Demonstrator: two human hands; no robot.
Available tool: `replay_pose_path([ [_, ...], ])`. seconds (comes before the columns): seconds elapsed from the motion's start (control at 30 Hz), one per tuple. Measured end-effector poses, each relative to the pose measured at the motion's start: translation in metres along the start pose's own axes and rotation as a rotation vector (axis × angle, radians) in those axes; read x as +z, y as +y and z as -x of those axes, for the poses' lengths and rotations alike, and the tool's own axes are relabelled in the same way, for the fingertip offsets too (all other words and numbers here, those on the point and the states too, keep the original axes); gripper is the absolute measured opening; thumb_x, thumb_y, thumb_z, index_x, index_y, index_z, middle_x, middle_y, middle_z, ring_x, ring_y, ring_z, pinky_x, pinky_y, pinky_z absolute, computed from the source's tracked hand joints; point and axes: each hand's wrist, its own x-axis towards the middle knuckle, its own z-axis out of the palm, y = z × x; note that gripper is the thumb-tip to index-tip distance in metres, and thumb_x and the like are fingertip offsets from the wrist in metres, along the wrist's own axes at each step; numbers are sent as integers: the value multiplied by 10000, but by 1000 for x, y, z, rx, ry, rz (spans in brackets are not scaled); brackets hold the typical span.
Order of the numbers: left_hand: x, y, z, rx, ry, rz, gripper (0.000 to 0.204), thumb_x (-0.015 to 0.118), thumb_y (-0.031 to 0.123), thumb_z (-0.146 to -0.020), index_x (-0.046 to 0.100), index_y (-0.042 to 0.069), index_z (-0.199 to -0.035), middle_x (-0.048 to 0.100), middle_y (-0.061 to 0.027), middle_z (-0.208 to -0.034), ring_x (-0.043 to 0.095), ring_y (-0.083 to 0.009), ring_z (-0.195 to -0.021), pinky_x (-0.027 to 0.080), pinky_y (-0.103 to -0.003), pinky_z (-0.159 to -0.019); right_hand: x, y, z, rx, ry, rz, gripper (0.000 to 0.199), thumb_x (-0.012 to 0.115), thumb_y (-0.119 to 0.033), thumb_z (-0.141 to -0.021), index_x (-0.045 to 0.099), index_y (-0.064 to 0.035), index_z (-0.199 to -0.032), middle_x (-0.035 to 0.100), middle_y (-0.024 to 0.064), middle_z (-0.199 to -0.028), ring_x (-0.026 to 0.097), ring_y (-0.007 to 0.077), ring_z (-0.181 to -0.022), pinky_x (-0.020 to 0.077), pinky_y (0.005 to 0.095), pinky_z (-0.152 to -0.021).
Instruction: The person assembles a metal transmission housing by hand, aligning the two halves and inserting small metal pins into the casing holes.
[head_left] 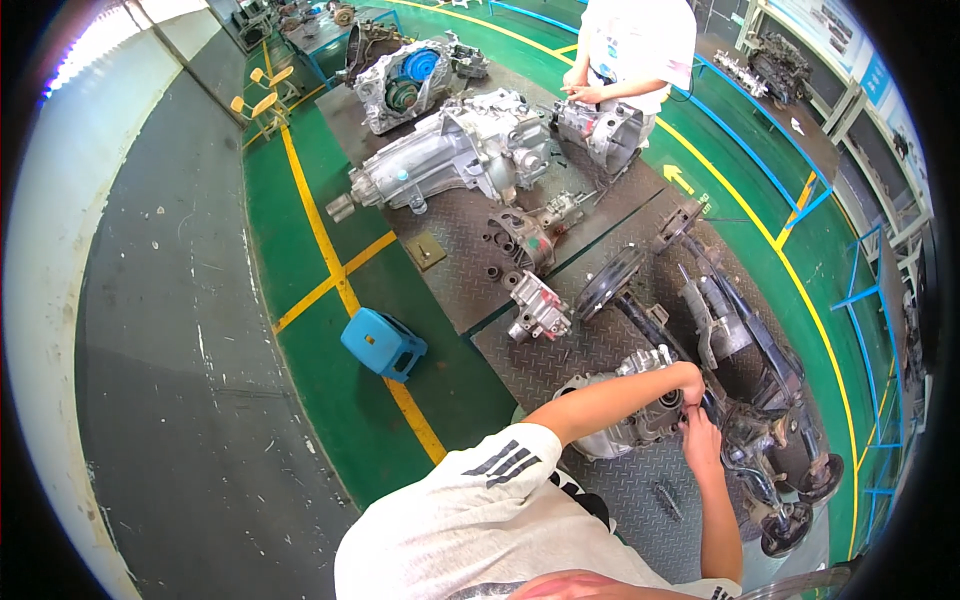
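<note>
Both my hands are on the silver gearbox housing [625, 405], which sits on the dark checker-plate platform [620, 490]. My left hand [688, 383] curls over the housing's top edge, and my right hand [700, 440] presses against its side; can't tell exactly what the fingers pinch. A rear axle assembly [745, 400] lies just beside the housing, with a blue stool [383, 343] well off on the green floor.
</note>
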Motion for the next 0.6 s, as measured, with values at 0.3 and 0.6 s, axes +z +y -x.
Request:
replay_pose_path([
  [0.3,-1,5,-18,1,-25,-72,384,743,357,-856,734,142,-1174,715,-83,-1142,618,-262,-926,493,-420,-852,-5,1,-5,252,-167,7,194,665,-59,-853,626,-19,-1039,676,226,-995,664,426,-872,516,516,-708],
  [0.6,5,2,-7,-70,20,15,402,715,320,-841,728,91,-1172,714,-114,-1143,635,-272,-963,503,-435,-857,3,1,2,122,-188,-17,276,630,-100,-903,562,0,-1150,644,260,-1093,661,442,-908,519,541,-741],
])
